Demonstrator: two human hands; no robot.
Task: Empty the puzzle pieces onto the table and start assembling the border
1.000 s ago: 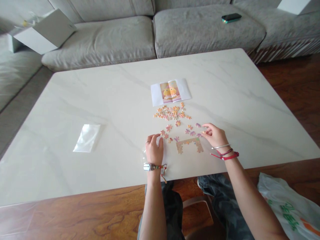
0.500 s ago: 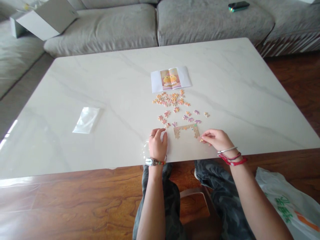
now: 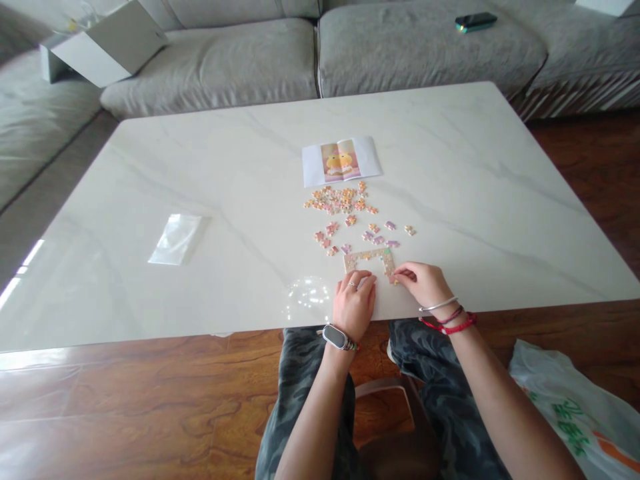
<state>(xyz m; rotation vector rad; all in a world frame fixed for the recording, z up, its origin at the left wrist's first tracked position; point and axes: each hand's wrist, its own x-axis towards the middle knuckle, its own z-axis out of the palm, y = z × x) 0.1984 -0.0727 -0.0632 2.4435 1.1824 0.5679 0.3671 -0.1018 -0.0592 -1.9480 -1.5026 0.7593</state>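
Observation:
A partly joined puzzle frame lies near the front edge of the white marble table. My left hand rests just below the frame's left leg, fingers curled on the tabletop. At the bottom of the frame's right leg my right hand pinches a small puzzle piece. Loose puzzle pieces are scattered beyond the frame, and a reference picture sheet lies behind them.
A clear plastic bag lies on the table's left side. A grey sofa runs behind the table, with a phone and a white box on it. A white shopping bag sits on the wooden floor at right.
My left hand slid right to the frame's left leg. My right hand came back from the loose pieces with a piece to the frame's right leg.

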